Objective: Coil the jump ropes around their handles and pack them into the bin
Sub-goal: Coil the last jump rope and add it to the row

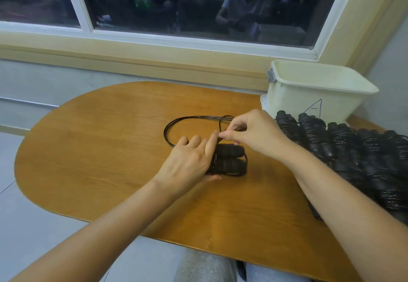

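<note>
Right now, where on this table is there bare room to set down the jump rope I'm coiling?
The left end of the wooden table is bare, beyond the loose rope loop. So are the near strip in front of the handles and the far strip behind the loop. The right end is crowded: coiled jump ropes piled in front of the bin.

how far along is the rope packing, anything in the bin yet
Done: a row of coiled ropes lies on the table beside the bin. In hand: the left hand holds a pair of handles while the right hand pinches the cord, a loose loop not yet wound. Left: finish this coil and pack everything; no rope shows in the bin's visible part.
</note>
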